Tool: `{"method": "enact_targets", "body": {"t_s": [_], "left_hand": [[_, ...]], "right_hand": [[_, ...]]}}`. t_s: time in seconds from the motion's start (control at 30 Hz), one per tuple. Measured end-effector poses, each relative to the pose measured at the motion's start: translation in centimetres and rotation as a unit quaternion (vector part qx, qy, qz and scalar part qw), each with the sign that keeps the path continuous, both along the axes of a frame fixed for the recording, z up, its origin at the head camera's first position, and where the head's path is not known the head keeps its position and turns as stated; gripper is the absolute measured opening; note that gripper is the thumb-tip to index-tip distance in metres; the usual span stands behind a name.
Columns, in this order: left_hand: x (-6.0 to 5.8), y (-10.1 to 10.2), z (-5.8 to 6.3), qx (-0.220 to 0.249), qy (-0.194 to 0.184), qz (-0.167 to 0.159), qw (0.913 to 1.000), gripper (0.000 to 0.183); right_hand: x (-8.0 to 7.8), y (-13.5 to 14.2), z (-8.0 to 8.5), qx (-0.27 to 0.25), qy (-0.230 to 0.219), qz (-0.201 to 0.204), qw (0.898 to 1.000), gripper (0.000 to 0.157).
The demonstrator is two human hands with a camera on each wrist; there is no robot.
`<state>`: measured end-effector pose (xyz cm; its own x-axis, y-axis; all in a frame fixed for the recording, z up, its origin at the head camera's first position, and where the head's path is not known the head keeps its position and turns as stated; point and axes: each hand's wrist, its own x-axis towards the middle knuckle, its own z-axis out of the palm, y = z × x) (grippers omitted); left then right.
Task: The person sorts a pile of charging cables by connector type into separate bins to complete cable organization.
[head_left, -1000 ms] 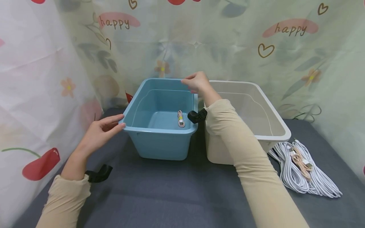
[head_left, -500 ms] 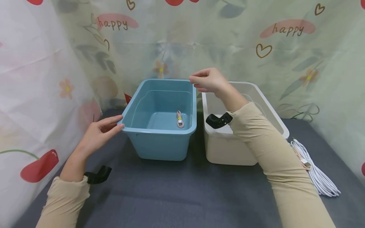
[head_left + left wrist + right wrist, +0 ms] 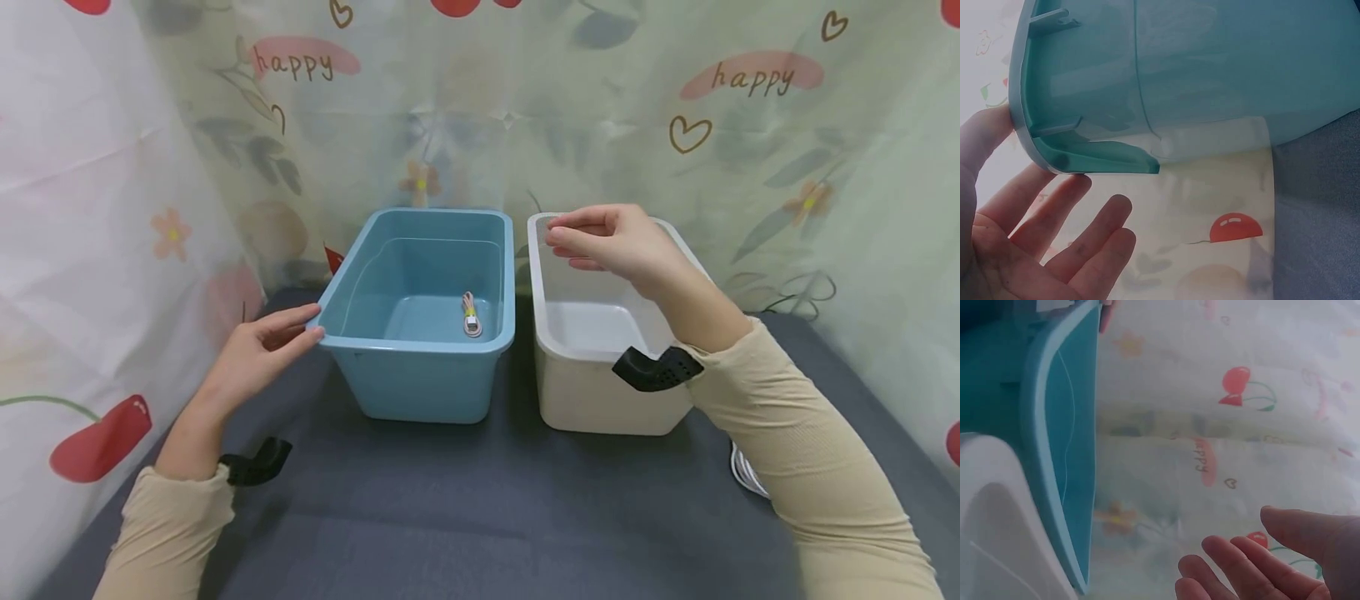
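Observation:
My left hand (image 3: 255,354) touches the near left corner of the blue plastic bin (image 3: 420,379) with its thumb and fingertips. The left wrist view shows the fingers (image 3: 1107,250) spread and fairly straight, right at the bin's rim. Inside the blue bin lies a small coiled pink charging cable (image 3: 470,317) with a yellow tie and a white plug. My right hand (image 3: 626,250) hovers over the off-white bin (image 3: 600,396), holding nothing. Its fingers (image 3: 1235,562) are relaxed, and the thumb stands apart from them in the right wrist view.
Both bins stand side by side with a narrow gap on a dark grey cloth (image 3: 420,508). Part of a white cable coil (image 3: 746,473) shows behind the right sleeve (image 3: 817,467). A printed curtain (image 3: 465,100) closes off the back and sides.
My right hand has moved rightward, from over the blue bin's far right edge to over the off-white bin. The right forearm now hides most of the white cable. My left hand stays at the rim.

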<state>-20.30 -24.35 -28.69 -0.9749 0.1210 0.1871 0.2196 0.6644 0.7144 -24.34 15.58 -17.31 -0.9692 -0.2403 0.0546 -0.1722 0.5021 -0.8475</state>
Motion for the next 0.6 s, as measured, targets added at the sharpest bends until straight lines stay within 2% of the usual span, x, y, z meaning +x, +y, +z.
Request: {"method": "enact_targets", "body": {"t_s": [0.33, 0.6], "left_hand": [[0.0, 0.2, -0.2, 0.011, 0.002, 0.003, 0.9999, 0.055], [0.0, 0.3, -0.3, 0.011, 0.004, 0.004, 0.9999, 0.055]], "right_hand": [[3.2, 4.3, -2.4, -0.022, 0.014, -0.005, 1.000, 0.047], [4.8, 6.8, -4.1, -0.045, 0.008, -0.015, 0.999, 0.044]]}}
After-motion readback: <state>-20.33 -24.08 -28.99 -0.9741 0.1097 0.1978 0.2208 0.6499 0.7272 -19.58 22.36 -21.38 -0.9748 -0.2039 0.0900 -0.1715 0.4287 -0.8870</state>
